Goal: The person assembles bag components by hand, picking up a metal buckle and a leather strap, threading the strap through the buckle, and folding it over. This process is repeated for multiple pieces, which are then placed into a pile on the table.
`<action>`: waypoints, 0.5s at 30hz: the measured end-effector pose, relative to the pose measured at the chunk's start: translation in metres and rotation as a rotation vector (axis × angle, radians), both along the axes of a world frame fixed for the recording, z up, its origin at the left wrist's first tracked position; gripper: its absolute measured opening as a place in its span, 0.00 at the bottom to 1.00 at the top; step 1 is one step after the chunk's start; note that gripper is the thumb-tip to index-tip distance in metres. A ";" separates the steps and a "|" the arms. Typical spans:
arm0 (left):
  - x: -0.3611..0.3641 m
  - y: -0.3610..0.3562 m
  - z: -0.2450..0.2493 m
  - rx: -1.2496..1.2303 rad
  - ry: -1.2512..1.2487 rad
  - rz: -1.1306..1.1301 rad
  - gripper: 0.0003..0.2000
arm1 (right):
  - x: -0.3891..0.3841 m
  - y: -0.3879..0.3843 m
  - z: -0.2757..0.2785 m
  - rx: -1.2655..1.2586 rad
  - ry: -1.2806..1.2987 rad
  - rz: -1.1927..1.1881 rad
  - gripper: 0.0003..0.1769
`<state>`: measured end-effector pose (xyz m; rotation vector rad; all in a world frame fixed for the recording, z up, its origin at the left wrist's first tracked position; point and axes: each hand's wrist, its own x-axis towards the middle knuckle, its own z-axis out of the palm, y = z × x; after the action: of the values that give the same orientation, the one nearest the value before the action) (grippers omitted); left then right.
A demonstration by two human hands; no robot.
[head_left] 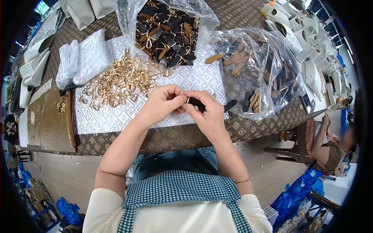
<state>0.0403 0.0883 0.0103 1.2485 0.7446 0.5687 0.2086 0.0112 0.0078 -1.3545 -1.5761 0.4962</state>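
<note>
My left hand (165,101) and my right hand (205,112) meet over the front part of a white patterned sheet (101,123). Between the fingers of my right hand is a black strap piece (196,103), with a bit of gold metal at its left end. My left hand pinches at that same end; what its fingertips hold is too small to make out. Another black piece (230,105) lies just right of my right hand. Beyond my left hand spreads a pile of gold metal hardware (118,79).
An open plastic bag (165,35) holds black and brown pieces with gold rings. Another clear bag (264,77) with brown pieces lies right. Wrapped packets (91,56) sit left, beside a wooden board (48,116). White bags line both sides. A person (330,149) sits at the far right.
</note>
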 end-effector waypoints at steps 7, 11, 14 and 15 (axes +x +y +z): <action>0.003 -0.005 -0.001 0.007 -0.044 0.034 0.05 | -0.006 -0.004 -0.001 -0.020 0.068 -0.080 0.11; 0.004 -0.005 -0.002 0.000 -0.048 0.018 0.05 | -0.006 -0.004 -0.001 -0.046 0.080 -0.118 0.10; 0.003 -0.005 0.002 -0.042 -0.075 0.007 0.05 | -0.001 0.000 -0.006 0.038 0.075 -0.069 0.10; 0.004 -0.005 0.001 -0.047 -0.090 0.012 0.04 | -0.001 -0.001 -0.004 0.010 0.078 -0.076 0.09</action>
<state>0.0443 0.0834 0.0113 1.1685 0.6866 0.6100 0.2072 0.0101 0.0038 -1.3661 -1.4568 0.4884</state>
